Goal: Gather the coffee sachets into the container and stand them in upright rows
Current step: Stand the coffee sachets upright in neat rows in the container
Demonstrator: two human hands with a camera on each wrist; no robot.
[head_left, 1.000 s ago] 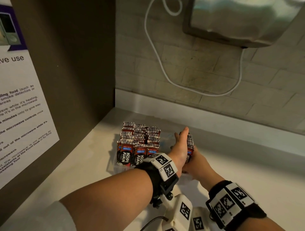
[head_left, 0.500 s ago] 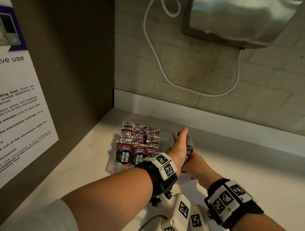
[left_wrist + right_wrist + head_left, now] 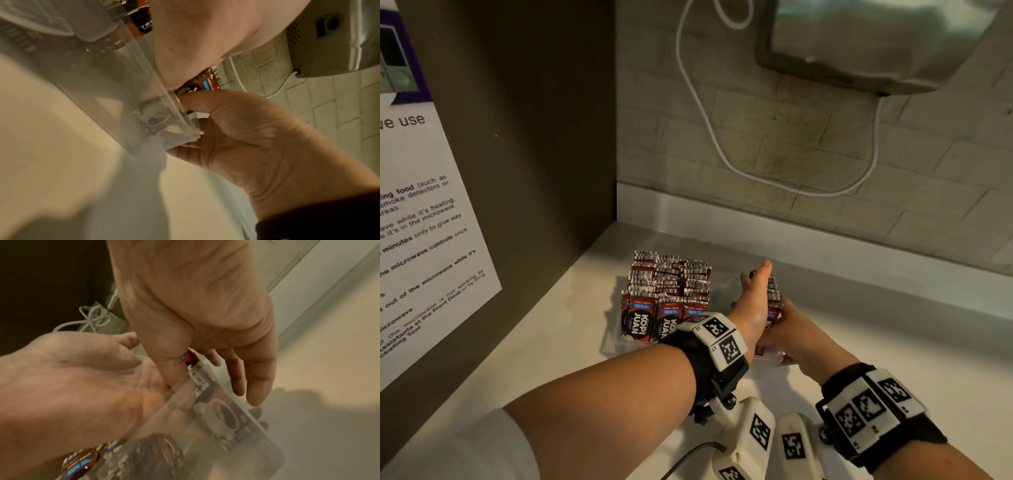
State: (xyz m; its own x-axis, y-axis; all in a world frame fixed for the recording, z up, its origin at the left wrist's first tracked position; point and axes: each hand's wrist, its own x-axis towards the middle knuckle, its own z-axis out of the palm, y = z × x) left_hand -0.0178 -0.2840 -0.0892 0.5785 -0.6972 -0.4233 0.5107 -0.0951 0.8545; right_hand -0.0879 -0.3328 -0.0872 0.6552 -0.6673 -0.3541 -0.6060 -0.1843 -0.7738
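Observation:
A clear plastic container point(image 3: 616, 344) stands on the white counter, its left part filled with upright rows of red coffee sachets point(image 3: 667, 291). At its right end stands a small bundle of sachets point(image 3: 773, 294). My left hand point(image 3: 753, 301) lies with straight fingers flat against the bundle's left side. My right hand point(image 3: 787, 329) pinches the bundle from the right. Its thumb point(image 3: 195, 100) presses the front sachet point(image 3: 205, 81), and its fingers point(image 3: 248, 386) reach down outside the clear wall point(image 3: 179, 386). The bundle's far side is hidden.
A dark panel with a paper notice point(image 3: 421, 240) closes the left side. The brick wall point(image 3: 825, 154), a white cable point(image 3: 709, 137) and a metal appliance point(image 3: 859, 44) are behind and above. Open counter point(image 3: 893, 342) lies to the right.
Almost nothing differs; both hands stay on the bundle at the container's right end, and only the view shifts slightly.

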